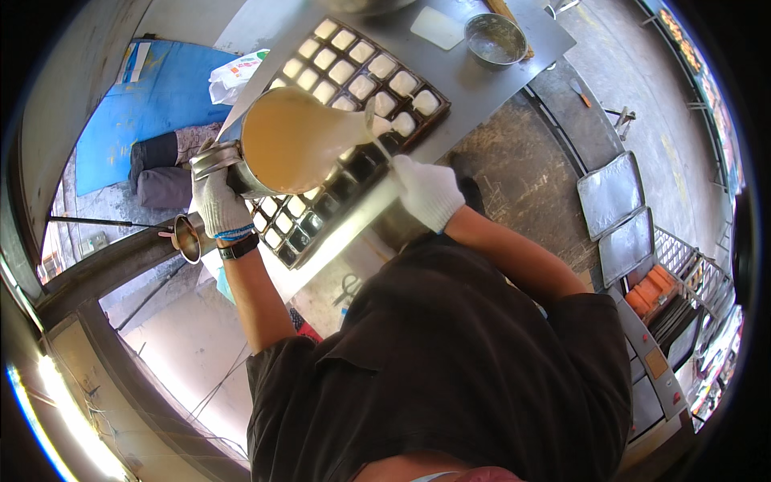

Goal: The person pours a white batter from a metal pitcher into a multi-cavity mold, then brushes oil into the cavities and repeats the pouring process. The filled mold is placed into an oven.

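My left hand [218, 196], in a white knit glove, grips the broad handle of a metal pitcher [235, 179]. Tan liquid [286, 141] that looks like batter fills the pitcher, which tilts to the right over dark multi-cavity baking trays [449, 108]. White batter or dough [361, 52] sits in many cavities; several dark cavities [328, 205] along the near side show no white filling. My right hand [426, 190], also gloved, holds a thin, pale utensil [379, 144] beside the pitcher's spout. Blur hides the utensil's exact kind and whether liquid is flowing.
A metal table [476, 99] bears the trays, a steel bowl [495, 40] and a white sheet [437, 28]. Left of the table hangs a small metal cup [187, 239]. Metal sheet trays [611, 196] and an orange container [650, 291] stand to the right.
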Motion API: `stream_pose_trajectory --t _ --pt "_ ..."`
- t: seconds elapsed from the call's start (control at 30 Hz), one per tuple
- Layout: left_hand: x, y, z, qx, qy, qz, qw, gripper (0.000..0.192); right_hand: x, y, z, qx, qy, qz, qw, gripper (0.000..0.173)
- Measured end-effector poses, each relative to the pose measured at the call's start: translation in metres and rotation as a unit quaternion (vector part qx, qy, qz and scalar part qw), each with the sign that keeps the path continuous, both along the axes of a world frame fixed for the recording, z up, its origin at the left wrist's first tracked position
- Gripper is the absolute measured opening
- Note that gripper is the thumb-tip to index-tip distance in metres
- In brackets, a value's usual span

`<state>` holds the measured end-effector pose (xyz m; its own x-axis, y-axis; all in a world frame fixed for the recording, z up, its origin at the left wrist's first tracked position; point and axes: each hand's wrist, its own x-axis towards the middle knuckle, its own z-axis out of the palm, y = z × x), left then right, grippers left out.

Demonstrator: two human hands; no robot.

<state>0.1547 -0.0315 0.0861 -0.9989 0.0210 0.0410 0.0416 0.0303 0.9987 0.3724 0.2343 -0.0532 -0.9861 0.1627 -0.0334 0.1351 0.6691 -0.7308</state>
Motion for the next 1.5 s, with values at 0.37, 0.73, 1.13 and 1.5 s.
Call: stream_pose_trajectory --t 0.37,0.73,1.13,1.5 --pt "0.031 -0.044 0.011 -0.030 0.008 0.048 0.998 0.043 0.010 -0.030 -0.015 0.003 -0.030 0.030 0.999 0.018" --pt "0.054 -0.121 0.006 -0.027 -0.002 0.091 0.995 0.038 0.012 -0.056 -0.016 0.009 -0.067 0.099 0.993 0.020" --pt "0.088 -0.171 0.006 -0.025 -0.006 0.164 0.986 0.038 0.006 -0.087 -0.024 0.046 -0.113 0.182 0.976 0.020" --pt "0.117 -0.210 0.015 0.037 -0.029 0.211 0.976 0.044 -0.003 -0.116 -0.021 0.008 -0.066 0.253 0.965 0.022"
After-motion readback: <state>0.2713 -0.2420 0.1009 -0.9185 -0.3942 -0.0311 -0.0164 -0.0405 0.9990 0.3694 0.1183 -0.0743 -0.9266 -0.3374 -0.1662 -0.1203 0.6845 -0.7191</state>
